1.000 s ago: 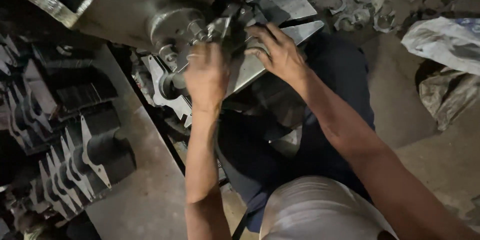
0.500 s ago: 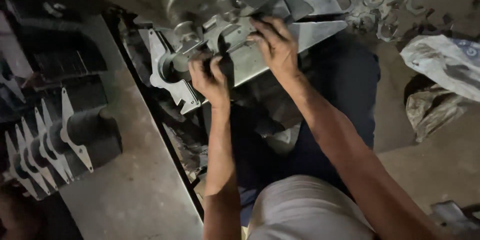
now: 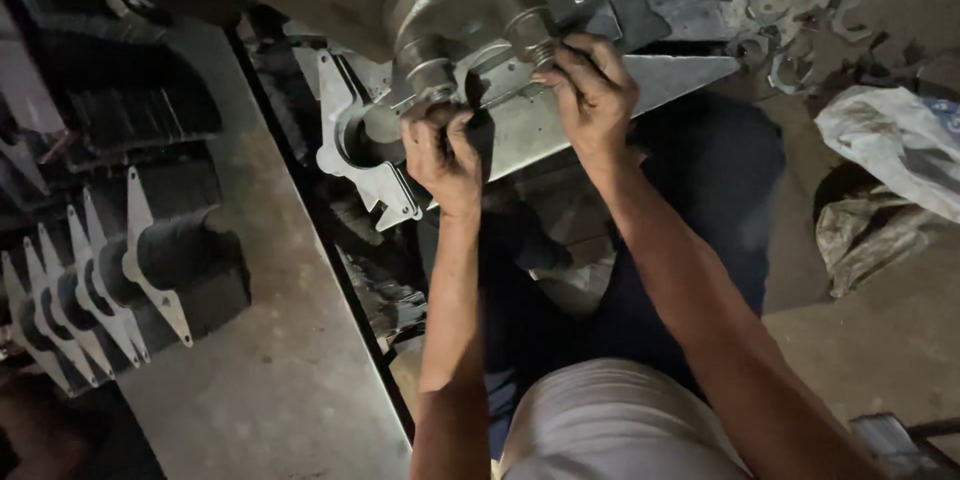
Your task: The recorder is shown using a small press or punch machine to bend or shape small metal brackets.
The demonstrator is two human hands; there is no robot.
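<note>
Gripping hard, the left hand [image 3: 445, 152] is curled around the dark edge of a flat metal bracket [image 3: 375, 165], fingers wrapped over it right under the grey press head [image 3: 450, 15]. The right hand [image 3: 592, 92] sits just beside it, fingers folded down over a stud [image 3: 530, 35] and the plate [image 3: 600, 110] below, clamping there. Both hands are closed on metal, neither one loose.

The bracket lies at the press, its round cut-out showing pale to the left of the left hand, its pointed lugs sticking down and out. That piece looks stiff and sharp-edged, sheet steel by the look of it, not heavy on its own but unforgiving on skin. Best hold, I'd say, is along the flat outer edges, well away from the lugs and the cut-out rim. It may be slick too; the surfaces gleam a little, though I can't tell if that's oil.

Out wider now: on the left, a row of matching brackets [image 3: 90, 290] stands on edge in a dark stack beside a grey slab [image 3: 290, 380]. Top right, a scatter of small hook-shaped offcuts [image 3: 800, 10] covers the floor. Further right, a crumpled pale sack [image 3: 890, 140] lies on the floor [image 3: 880, 340]. The person's dark trousers fill the middle below the press.
</note>
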